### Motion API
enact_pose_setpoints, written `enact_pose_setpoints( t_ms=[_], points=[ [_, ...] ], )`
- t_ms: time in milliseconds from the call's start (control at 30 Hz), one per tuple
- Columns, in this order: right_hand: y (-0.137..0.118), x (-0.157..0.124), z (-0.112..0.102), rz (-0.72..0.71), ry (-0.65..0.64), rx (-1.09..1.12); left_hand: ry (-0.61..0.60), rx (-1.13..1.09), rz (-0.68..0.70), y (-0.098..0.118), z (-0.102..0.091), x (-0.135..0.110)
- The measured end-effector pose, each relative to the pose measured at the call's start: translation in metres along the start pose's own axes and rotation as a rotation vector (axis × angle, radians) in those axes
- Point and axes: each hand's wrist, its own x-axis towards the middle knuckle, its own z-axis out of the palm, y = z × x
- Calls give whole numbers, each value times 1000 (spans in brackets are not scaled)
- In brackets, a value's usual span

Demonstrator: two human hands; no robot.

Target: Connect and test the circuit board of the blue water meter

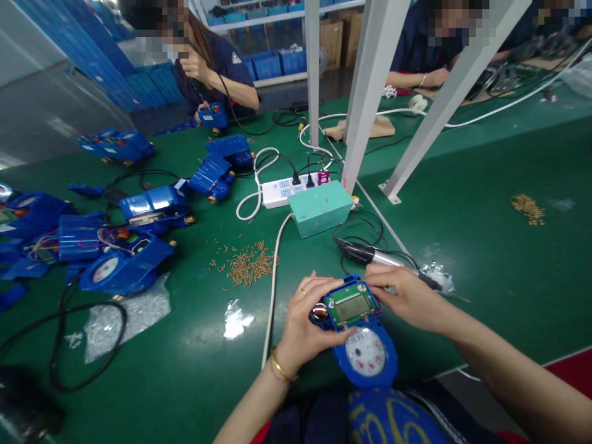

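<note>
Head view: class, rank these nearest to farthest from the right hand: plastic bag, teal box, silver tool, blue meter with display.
1. Blue meter with display, against the right hand.
2. Silver tool, just beyond.
3. Teal box, farther, leftward.
4. Plastic bag, far left.

Decent overall brightness, cool light, seems to come from above. Clearest near the fingers: display (352, 307) between left-hand fingers (324, 287) and right-hand fingers (387, 281) readable as a panel, dial (365, 353) just below fine too, tiny print soft. Green tabletop (198, 376) has a hazy sheen left of the left-hand fingers, plus a blown-out white patch (237, 319), glare or clear bits, can't tell. Blue housings (155, 202) farther left: glossy highlights, soft edges. Dark object (28, 404), far lower left: dim, blurred. Wide-angle stretch toward edges. Pixelated blocks beyond fingers, top.
</note>
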Motion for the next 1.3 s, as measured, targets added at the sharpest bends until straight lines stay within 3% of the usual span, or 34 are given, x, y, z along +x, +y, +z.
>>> enact_pose_setpoints(
  t_ms=[67, 233, 333, 433, 567, 733, 1067, 1300],
  points=[
    [-4, -10, -1, 39, 61, 25, 3, -1, -9, 1, 0, 0],
    [-19, -40, 16, 176, 415, 77, 20, -11, -30, 3, 0, 1],
    [-29, -53, 40, 158, 467, -20, 28, -10, -29, 3, 1, 1],
    [-35, -57, 61, 106, 602, -110, 43, -4, -27, 3, 3, 0],
    [-38, -55, 74, 63, 749, -205, 69, 3, -13, 4, 6, -2],
    [-40, -55, 72, 18, 736, -282, 81, 1, -18, 6, 7, -3],
    [-35, -57, 67, -273, 577, -552, 95, -17, -40, 5, 5, -6],
    [-35, -55, 66, -290, 570, -610, 89, -33, -72, 6, 4, -8]
  ],
)
